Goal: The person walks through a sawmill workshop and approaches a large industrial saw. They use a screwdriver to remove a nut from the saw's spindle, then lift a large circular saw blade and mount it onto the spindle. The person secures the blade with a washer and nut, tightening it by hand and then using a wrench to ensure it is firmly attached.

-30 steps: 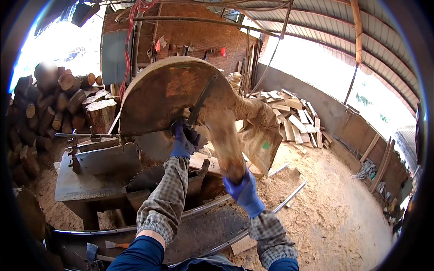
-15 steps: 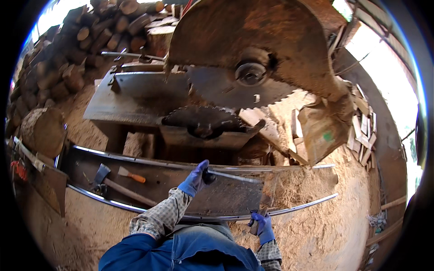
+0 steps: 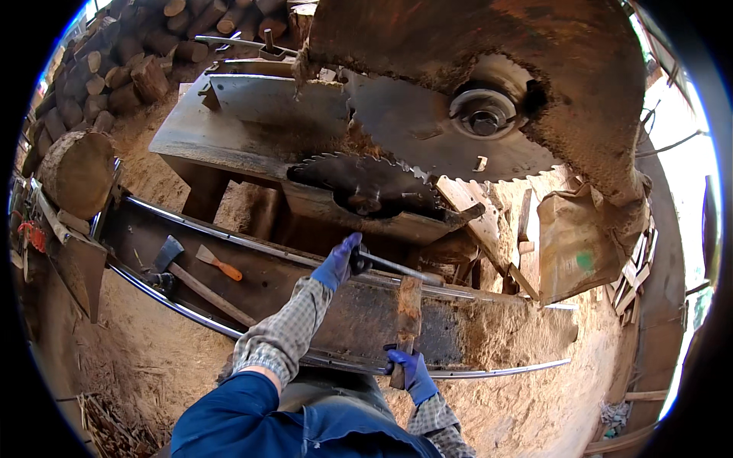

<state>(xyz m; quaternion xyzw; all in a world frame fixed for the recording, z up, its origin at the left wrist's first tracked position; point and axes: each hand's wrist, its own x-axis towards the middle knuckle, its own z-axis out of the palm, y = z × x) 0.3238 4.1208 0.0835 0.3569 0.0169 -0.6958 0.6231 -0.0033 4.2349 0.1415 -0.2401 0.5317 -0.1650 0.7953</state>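
My left hand, in a blue glove, is closed around the black handle of a long thin metal rod-like tool. The tool points to the right above the far rail of the metal bed. In my right hand, also gloved, is a narrow brown piece of wood, gripped near its lower end and standing away from me. Its far end meets or lies just under the metal tool; whether they touch I cannot tell. Beyond both hands sits a toothed circular saw blade.
An axe and an orange-handled scraper lie on the bed at left. A larger toothed blade shows under a rusty guard. Cut logs are piled far left; sawdust covers the floor.
My right hand has moved left and brought the piece of wood up toward the metal tool. The left hand keeps its grip on the handle. The whole view has shifted and tilted.
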